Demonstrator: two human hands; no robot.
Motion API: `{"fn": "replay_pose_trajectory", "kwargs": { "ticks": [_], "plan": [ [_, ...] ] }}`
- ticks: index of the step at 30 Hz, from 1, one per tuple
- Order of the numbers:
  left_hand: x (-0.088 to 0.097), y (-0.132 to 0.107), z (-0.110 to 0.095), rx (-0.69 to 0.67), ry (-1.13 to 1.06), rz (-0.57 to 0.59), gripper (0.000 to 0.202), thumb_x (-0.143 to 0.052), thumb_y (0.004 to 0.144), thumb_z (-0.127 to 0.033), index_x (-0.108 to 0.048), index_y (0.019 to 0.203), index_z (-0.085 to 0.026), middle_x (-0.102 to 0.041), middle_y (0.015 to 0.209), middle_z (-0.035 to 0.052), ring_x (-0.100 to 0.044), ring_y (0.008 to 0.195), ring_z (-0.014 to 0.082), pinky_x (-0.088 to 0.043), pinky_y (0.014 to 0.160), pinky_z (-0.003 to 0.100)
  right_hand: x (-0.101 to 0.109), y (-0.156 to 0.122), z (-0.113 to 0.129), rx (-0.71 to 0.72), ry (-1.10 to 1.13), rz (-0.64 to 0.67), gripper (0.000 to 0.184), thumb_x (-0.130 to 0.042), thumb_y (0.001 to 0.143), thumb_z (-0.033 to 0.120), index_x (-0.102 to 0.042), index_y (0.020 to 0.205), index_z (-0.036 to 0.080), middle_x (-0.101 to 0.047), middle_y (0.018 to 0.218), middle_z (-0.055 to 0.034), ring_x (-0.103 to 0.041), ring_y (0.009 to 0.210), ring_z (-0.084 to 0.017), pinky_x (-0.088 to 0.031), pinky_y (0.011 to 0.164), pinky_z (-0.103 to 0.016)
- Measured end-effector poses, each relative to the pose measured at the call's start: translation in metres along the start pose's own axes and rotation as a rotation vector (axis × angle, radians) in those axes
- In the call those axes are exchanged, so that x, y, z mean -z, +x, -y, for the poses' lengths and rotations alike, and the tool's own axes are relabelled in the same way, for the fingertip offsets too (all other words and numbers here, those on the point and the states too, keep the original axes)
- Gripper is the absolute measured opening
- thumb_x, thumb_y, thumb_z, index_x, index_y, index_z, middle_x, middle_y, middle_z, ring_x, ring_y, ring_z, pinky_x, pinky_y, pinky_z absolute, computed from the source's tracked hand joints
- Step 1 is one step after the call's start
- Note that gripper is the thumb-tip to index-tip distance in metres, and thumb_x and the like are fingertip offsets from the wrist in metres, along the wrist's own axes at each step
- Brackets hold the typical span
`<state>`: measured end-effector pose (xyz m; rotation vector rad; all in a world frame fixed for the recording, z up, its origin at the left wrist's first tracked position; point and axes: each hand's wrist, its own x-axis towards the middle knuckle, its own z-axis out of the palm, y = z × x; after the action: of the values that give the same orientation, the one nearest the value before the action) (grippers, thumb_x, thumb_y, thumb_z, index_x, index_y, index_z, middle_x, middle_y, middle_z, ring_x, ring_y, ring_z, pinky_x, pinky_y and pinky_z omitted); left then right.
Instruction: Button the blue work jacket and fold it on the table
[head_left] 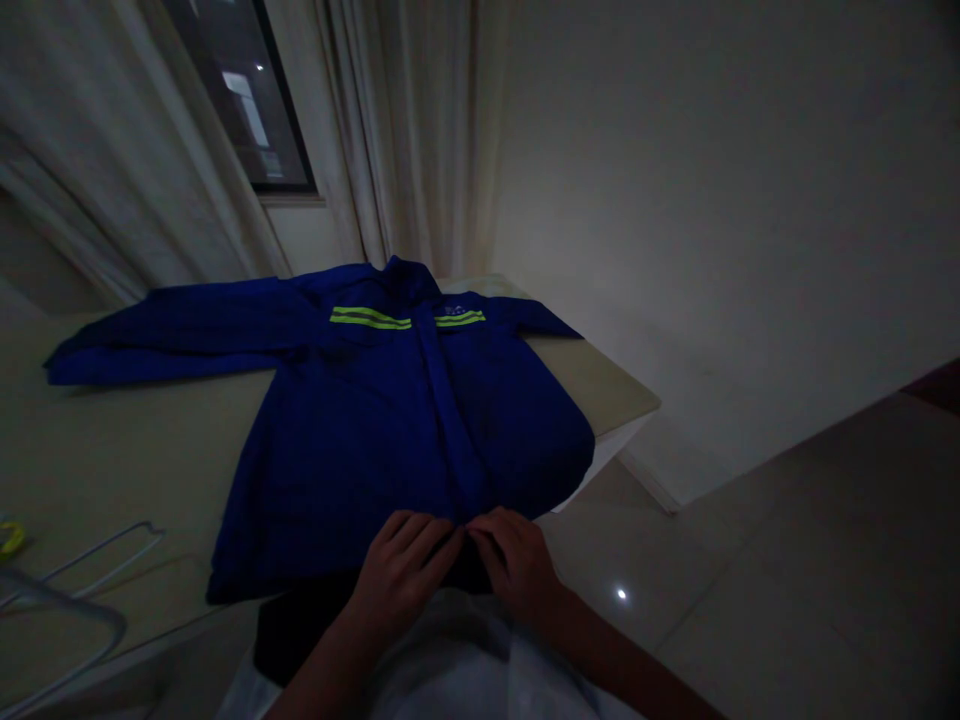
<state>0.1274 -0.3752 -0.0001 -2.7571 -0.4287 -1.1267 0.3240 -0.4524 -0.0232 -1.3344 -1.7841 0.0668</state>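
A blue work jacket [375,420] with yellow-green reflective stripes across the chest lies face up on a beige table [97,450], one sleeve stretched out to the left. My left hand [401,570] and my right hand [517,560] meet at the jacket's bottom hem, right at the front placket. Both hands have their fingers curled and pinching the fabric there, fingertips almost touching each other. The room is dim.
Wire hangers [67,590] lie on the table at the lower left, beside a small yellow object [11,538]. Curtains [405,130] and a dark window [240,90] stand behind the table. Tiled floor [787,560] and a white wall lie to the right.
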Motion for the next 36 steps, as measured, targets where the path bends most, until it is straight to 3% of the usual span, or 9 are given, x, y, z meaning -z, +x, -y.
{"fn": "replay_pose_trajectory", "kwargs": {
  "ticks": [16, 36],
  "plan": [
    [-0.0039, -0.0027, -0.0037, 0.035, -0.004, -0.061, 0.027, -0.048, 0.102, -0.009, -0.071, 0.113, -0.016, -0.076, 0.102, 0.0079, -0.066, 0.090, 0.0190, -0.046, 0.086, 0.037, 0.0032, -0.0016, 0.0039, -0.025, 0.000, 0.005, 0.014, -0.051, 0.108, 0.022, -0.064, 0.109, 0.022, -0.074, 0.092, -0.0047, -0.069, 0.080, -0.019, -0.054, 0.076, -0.033],
    [-0.0079, -0.0062, -0.0025, 0.039, -0.016, -0.050, 0.028, -0.047, 0.103, -0.011, -0.072, 0.115, -0.018, -0.076, 0.103, 0.0080, -0.066, 0.090, 0.0188, -0.047, 0.085, 0.037, -0.0013, -0.0039, 0.0030, 0.000, -0.023, -0.049, 0.015, -0.051, 0.108, 0.023, -0.066, 0.108, 0.023, -0.074, 0.089, -0.0040, -0.069, 0.076, -0.019, -0.053, 0.073, -0.033]
  ]
}}
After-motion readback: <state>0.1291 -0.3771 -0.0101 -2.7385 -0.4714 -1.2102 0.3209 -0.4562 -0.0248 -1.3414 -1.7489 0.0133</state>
